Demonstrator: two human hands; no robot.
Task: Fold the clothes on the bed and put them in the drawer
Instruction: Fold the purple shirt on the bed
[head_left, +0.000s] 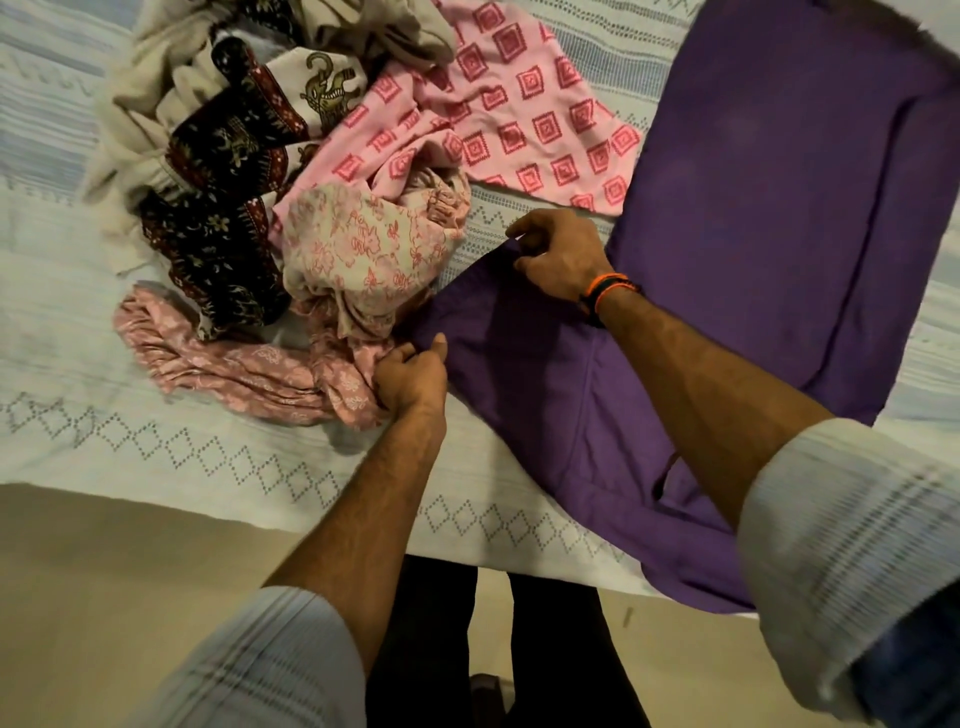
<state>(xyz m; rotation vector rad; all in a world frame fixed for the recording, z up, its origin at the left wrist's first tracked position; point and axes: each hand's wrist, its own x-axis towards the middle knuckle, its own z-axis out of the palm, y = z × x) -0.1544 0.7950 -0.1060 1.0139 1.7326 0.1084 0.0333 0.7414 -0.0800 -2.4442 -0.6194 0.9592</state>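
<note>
the step in hand looks like the start of the first fold: a large plain purple cotton garment (779, 182) lies spread flat across the right part of the bed, w/ one end hanging over the near edge of the white bedsheet with grey diamond stitching (208, 457). both hands are at its left end. the left hand (410, 379) has its fingers curled, pinching the near left corner of the purple cloth, thumb up along the hem. the right hand (561, 254), w/ an orange and black thread band (608, 293) at the wrist, pinches the far corner of the same end between thumb and fingers. so both hands hold the garment, neither hangs free.

next move, as i judge it: lift that pinched end & carry it over toward the right so the cloth doubles on itself, keeping corners level so edges match; the overhanging part may drag.

still unfolded, in a heap toward the left & far side of the bed: a pink cloth with red square motifs (519, 114), a cream cloth with red floral print (363, 249), a dusty pink printed cloth (234, 369) just beside the left hand, a dark maroon cloth with elephant print border (228, 171), & a plain beige garment (145, 104). no drawer in view.

no brands, labels or readable writing anywhere.
</note>
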